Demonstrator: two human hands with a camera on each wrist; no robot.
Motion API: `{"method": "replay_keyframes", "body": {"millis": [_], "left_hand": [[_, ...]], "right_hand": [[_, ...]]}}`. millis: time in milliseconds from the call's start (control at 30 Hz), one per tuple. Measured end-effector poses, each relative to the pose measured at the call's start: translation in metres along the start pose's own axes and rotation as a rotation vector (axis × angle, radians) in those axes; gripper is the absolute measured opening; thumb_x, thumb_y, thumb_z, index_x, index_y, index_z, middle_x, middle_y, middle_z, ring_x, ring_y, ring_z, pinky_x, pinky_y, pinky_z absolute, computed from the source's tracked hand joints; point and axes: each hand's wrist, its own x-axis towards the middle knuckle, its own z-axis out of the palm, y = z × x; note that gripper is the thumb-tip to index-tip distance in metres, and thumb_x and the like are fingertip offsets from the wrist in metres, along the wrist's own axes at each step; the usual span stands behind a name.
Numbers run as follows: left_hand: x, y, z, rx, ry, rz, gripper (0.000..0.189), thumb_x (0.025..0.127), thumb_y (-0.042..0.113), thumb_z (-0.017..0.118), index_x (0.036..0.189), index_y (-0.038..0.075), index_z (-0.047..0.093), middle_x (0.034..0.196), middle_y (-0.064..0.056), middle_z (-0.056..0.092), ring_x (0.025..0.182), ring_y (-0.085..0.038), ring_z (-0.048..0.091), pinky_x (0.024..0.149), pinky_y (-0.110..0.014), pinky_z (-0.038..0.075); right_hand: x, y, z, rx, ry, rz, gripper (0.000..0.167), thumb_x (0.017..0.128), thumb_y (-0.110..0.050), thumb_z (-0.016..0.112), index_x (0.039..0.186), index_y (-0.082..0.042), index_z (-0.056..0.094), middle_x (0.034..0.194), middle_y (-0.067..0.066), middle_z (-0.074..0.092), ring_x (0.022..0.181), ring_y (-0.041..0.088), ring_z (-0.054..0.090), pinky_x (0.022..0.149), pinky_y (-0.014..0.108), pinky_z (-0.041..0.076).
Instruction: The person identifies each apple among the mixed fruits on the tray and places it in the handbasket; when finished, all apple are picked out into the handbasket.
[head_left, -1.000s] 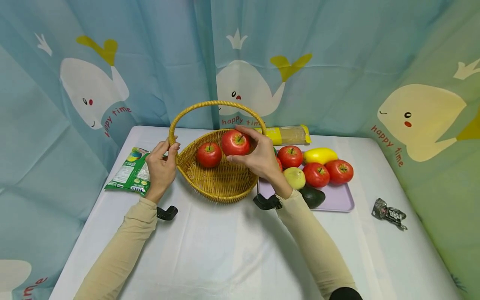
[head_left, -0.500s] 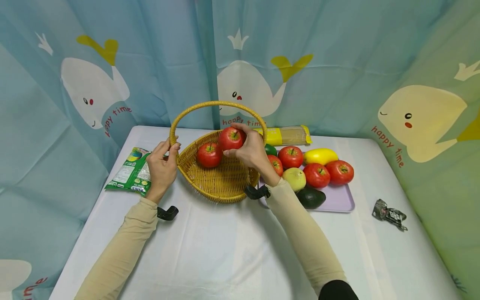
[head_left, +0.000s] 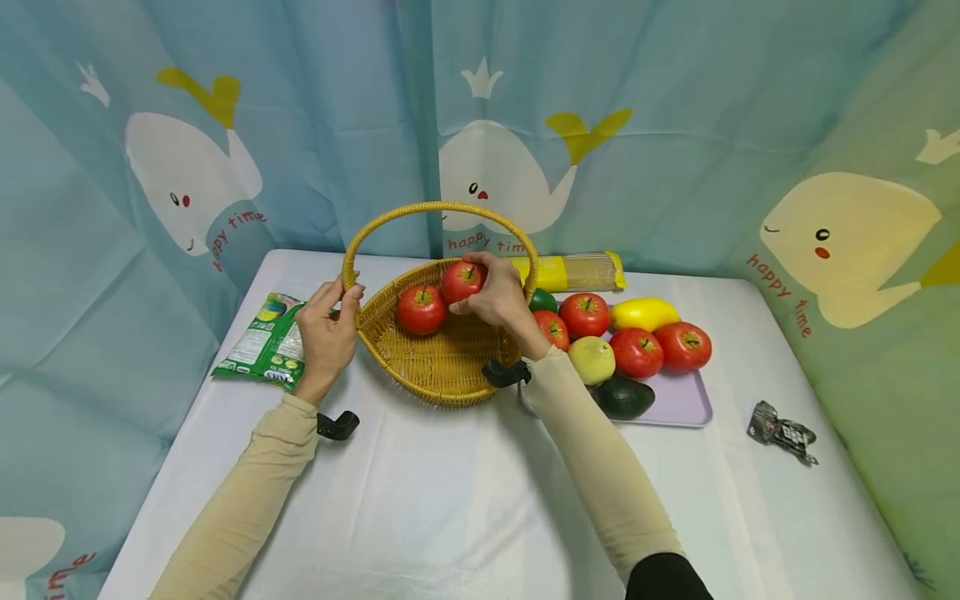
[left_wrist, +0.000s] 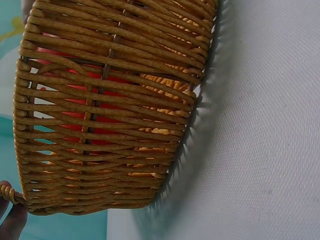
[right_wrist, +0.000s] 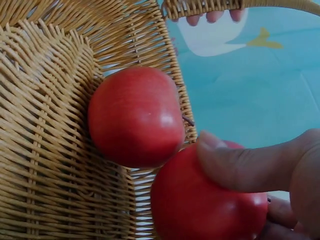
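So the right hand [head_left: 501, 293] has thumb and fingers wrapped round a red apple [head_left: 462, 282] inside the wicker basket [head_left: 435, 367], fingers only spread about as wide as the fruit. Left hand [head_left: 327, 337] is pinching the left end of the handle [head_left: 442, 207]. The held apple's right up against or just beside a second apple [head_left: 422, 310], near the back rim, with bare wicker showing toward the front. Purple tray [head_left: 678, 400] sits off to the basket's right. Held one's glossy, smooth, stem end showing.
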Motion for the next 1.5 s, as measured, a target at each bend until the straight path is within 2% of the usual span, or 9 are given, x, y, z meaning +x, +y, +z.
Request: {"method": "replay_keyframes", "body": {"millis": [133, 333, 433, 600, 800, 900, 1033, 1367, 1500], "left_hand": [[0.003, 0.015, -0.001, 0.001, -0.01, 0.002, 0.018, 0.098, -0.013, 0.065, 0.113, -0.017, 0.074, 0.095, -0.034, 0.072, 0.083, -0.015, 0.068, 0.07, -0.004, 0.052], [0.004, 0.021, -0.002, -0.003, -0.008, -0.007, 0.017, 0.098, -0.013, 0.066, 0.112, -0.017, 0.074, 0.095, -0.033, 0.072, 0.085, -0.009, 0.068, 0.07, -0.005, 0.053], [0.004, 0.017, -0.001, -0.015, -0.011, -0.015, 0.018, 0.099, -0.01, 0.066, 0.113, -0.017, 0.074, 0.096, -0.034, 0.072, 0.086, -0.009, 0.067, 0.069, -0.006, 0.053], [0.0, -0.003, 0.001, 0.0, -0.008, -0.026, 0.019, 0.1, -0.008, 0.065, 0.115, -0.015, 0.075, 0.098, -0.033, 0.073, 0.084, -0.014, 0.067, 0.069, -0.004, 0.051], [-0.001, -0.018, 0.0, -0.011, -0.022, -0.037, 0.022, 0.102, -0.001, 0.067, 0.121, -0.008, 0.076, 0.1, -0.026, 0.075, 0.087, 0.001, 0.065, 0.07, -0.005, 0.053], [-0.001, -0.02, -0.001, -0.019, -0.036, -0.024, 0.022, 0.104, 0.004, 0.067, 0.122, -0.006, 0.076, 0.1, -0.025, 0.075, 0.087, 0.003, 0.065, 0.071, -0.007, 0.054], [-0.001, -0.02, -0.003, -0.006, -0.044, -0.018, 0.023, 0.105, 0.007, 0.066, 0.122, -0.006, 0.076, 0.1, -0.025, 0.075, 0.085, -0.003, 0.067, 0.07, -0.007, 0.055], [-0.001, -0.019, -0.002, -0.006, -0.033, -0.023, 0.021, 0.104, 0.005, 0.067, 0.12, -0.004, 0.078, 0.1, -0.023, 0.076, 0.085, -0.008, 0.069, 0.069, -0.007, 0.054], [-0.002, -0.02, -0.001, -0.006, -0.028, -0.015, 0.02, 0.103, 0.001, 0.067, 0.118, -0.005, 0.078, 0.099, -0.024, 0.076, 0.086, -0.002, 0.067, 0.067, -0.007, 0.053]], "right_hand": [[0.002, 0.002, 0.001, -0.038, -0.004, 0.027, 0.084, 0.072, -0.002, 0.096, 0.148, -0.009, 0.061, 0.146, 0.019, 0.059, 0.129, 0.038, 0.059, 0.109, 0.051, 0.054], [0.005, 0.005, 0.004, -0.068, -0.017, 0.03, 0.083, 0.069, 0.002, 0.095, 0.145, -0.006, 0.064, 0.144, 0.021, 0.061, 0.127, 0.039, 0.059, 0.108, 0.05, 0.056], [0.007, 0.007, 0.005, -0.079, -0.029, 0.022, 0.082, 0.067, 0.005, 0.095, 0.143, -0.004, 0.065, 0.143, 0.021, 0.063, 0.128, 0.037, 0.059, 0.109, 0.049, 0.055], [0.013, 0.013, 0.007, -0.13, -0.031, -0.007, 0.077, 0.064, 0.006, 0.096, 0.135, -0.003, 0.071, 0.136, 0.02, 0.069, 0.129, 0.037, 0.059, 0.111, 0.047, 0.053], [0.02, 0.018, 0.01, -0.156, -0.033, 0.017, 0.079, 0.059, 0.004, 0.099, 0.133, -0.005, 0.073, 0.134, 0.02, 0.07, 0.128, 0.041, 0.057, 0.107, 0.05, 0.056], [0.021, 0.02, 0.011, -0.146, -0.027, 0.02, 0.08, 0.057, 0.005, 0.099, 0.132, -0.006, 0.074, 0.134, 0.02, 0.07, 0.127, 0.041, 0.056, 0.106, 0.051, 0.055], [0.022, 0.019, 0.012, -0.147, -0.024, 0.01, 0.078, 0.057, 0.005, 0.099, 0.131, -0.005, 0.075, 0.132, 0.021, 0.07, 0.125, 0.041, 0.057, 0.108, 0.051, 0.053], [0.023, 0.018, 0.012, -0.162, -0.086, 0.025, 0.088, 0.064, 0.002, 0.099, 0.144, -0.008, 0.066, 0.142, 0.017, 0.066, 0.133, 0.035, 0.057, 0.113, 0.047, 0.051], [0.02, 0.016, 0.01, -0.147, -0.113, 0.013, 0.087, 0.066, -0.002, 0.1, 0.146, -0.008, 0.064, 0.147, 0.015, 0.063, 0.135, 0.034, 0.056, 0.116, 0.047, 0.05]]}}
